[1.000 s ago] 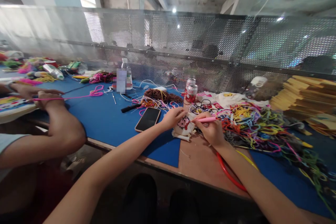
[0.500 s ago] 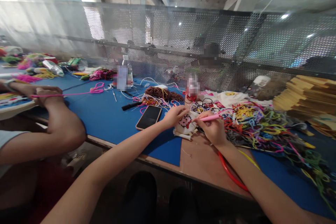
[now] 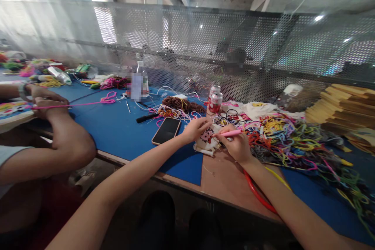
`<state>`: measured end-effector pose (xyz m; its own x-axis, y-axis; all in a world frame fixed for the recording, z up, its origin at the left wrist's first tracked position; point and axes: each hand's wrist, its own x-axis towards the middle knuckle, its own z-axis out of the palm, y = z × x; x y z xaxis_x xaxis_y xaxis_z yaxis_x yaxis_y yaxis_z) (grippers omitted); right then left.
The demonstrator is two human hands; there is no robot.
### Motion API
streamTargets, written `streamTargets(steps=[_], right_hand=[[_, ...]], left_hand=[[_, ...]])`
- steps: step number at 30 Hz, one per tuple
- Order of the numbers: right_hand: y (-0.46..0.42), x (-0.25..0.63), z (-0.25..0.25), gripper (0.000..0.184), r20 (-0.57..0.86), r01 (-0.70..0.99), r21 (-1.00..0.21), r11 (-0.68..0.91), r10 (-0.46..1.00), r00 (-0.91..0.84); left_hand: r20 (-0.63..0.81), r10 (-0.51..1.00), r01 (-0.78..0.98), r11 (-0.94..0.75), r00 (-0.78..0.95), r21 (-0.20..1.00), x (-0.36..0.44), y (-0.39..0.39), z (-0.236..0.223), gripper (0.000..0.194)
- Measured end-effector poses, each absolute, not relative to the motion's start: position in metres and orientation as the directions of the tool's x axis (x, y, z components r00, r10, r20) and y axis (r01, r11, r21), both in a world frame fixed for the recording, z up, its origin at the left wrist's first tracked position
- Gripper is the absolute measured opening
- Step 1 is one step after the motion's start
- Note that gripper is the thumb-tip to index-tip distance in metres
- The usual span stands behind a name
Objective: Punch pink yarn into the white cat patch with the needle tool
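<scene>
A small white cloth [image 3: 207, 137] with a pink animal face outlined in black lies in front of me, its lower edge rolled. My left hand [image 3: 195, 129] is closed on the cloth's left side, fingers bent over its upper edge. In my right hand [image 3: 238, 144] is a pink punch needle [image 3: 233, 133], gripped like a pen. Its tip end points left at the right part of the face; whether it is in the fabric cannot be made out. Just right of that hand spreads a tangled heap of coloured yarn [image 3: 281, 136].
A phone [image 3: 166, 131] lies left of the cloth, near brown yarn [image 3: 175, 104]. Drink cans [image 3: 215, 99] stand behind the cloth. A red hoop [image 3: 258, 195] lies under my right forearm. At left, a co-worker's hands [image 3: 49, 99] hold pink yarn. Brown paper stacks [image 3: 336, 109] are far right.
My right hand and the punch needle have shifted slightly left over the cloth. My left hand stays put. The co-worker's hands have moved a little left.
</scene>
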<state>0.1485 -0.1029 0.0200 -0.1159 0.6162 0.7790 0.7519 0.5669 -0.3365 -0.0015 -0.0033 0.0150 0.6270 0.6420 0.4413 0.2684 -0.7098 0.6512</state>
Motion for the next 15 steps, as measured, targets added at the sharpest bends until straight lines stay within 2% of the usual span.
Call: streamTargets(steps=[4,12,15], right_hand=[[-0.102,0.147,0.019,0.03,0.771,0.759,-0.304,0.576,0.616,-0.16],[-0.097,0.147,0.011,0.029,0.686,0.772,-0.388,0.504,0.717,-0.124],[-0.094,0.145,0.009,0.03,0.697,0.784,-0.356,0.509,0.704,-0.14]], left_hand=[[0.44,0.647,0.281,-0.71,0.622,0.645,-0.001,-0.003,0.014,0.029],[0.434,0.661,0.31,-0.706,0.612,0.637,-0.002,-0.003,0.012,0.031],[0.452,0.638,0.285,-0.724,0.623,0.629,-0.002,-0.004,0.012,0.03]])
